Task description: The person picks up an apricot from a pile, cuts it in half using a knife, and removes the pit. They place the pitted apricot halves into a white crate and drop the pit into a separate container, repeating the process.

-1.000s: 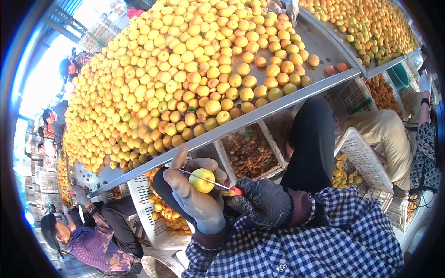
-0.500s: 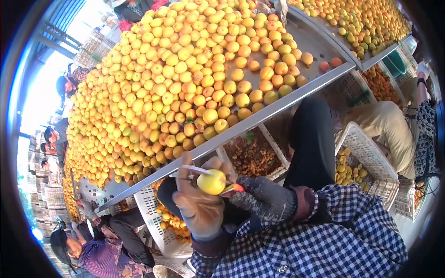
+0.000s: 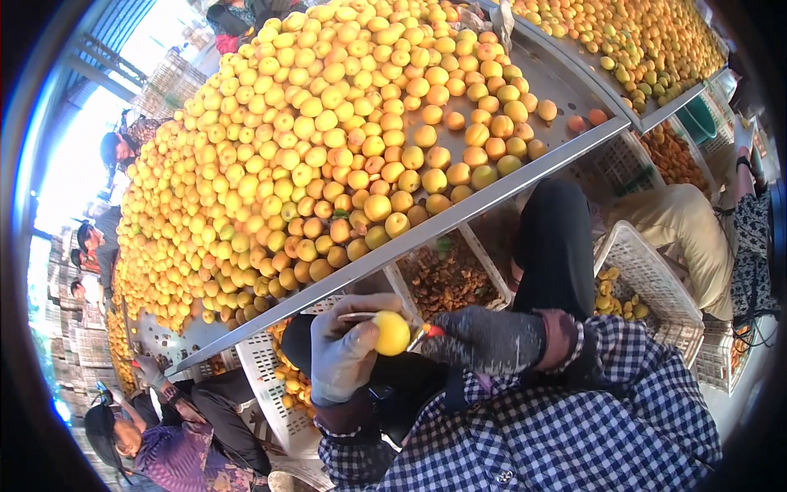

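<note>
My left hand (image 3: 344, 348), in a pale glove, is closed round a yellow apricot (image 3: 392, 334), thumb against its side. A thin curved strip (image 3: 357, 316) runs over the fingers beside the fruit; what it is I cannot make out. My right hand (image 3: 488, 340), in a dark grey knitted glove, grips a small knife with a red-orange handle (image 3: 433, 330). Its short metal blade (image 3: 418, 338) meets the apricot's right side; how deep is hidden. Both hands are above my lap, just this side of the metal table's rim (image 3: 459, 217).
A large heap of apricots (image 3: 287, 164) covers the sloping table. Below its rim are a crate of brown, shrivelled pieces (image 3: 447, 279), a white crate of apricot pieces (image 3: 279, 406) and another crate (image 3: 656, 262) at right. Co-workers sit at left (image 3: 176, 447) and right (image 3: 750, 238).
My left hand has turned and closed its fingers round the apricot, which was resting against an opened palm. The fruit and knife have shifted slightly right.
</note>
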### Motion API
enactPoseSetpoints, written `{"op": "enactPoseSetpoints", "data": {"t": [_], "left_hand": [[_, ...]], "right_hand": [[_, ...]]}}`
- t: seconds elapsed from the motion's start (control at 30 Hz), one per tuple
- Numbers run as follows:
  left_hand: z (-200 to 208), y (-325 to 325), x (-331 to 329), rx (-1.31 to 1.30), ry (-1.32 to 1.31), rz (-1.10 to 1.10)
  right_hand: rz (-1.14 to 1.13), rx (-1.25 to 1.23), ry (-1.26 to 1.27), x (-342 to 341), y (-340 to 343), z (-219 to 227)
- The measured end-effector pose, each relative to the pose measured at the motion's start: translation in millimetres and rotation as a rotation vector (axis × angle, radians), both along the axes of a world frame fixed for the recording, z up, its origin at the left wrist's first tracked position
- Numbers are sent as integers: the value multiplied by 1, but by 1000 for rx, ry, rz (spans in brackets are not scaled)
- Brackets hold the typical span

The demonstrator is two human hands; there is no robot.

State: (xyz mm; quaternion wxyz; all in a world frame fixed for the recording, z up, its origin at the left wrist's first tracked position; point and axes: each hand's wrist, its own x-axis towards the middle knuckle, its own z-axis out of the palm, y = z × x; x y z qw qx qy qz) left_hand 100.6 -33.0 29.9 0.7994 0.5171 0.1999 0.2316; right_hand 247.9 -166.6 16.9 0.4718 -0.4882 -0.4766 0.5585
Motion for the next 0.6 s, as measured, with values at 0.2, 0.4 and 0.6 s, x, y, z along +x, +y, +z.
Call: {"op": "enactPoseSetpoints", "data": {"t": [0.2,0.4,0.6], "left_hand": [[-17,-44,8,-350,-407,292],[-13,-13,-12,-152,-263,104],[-9,7,-15,-54,-170,-28]], "right_hand": [[-124,28,122,-20,5,0],[70,6,-33,-4,9,8],[120,-49,-181,16,21,17]]}}
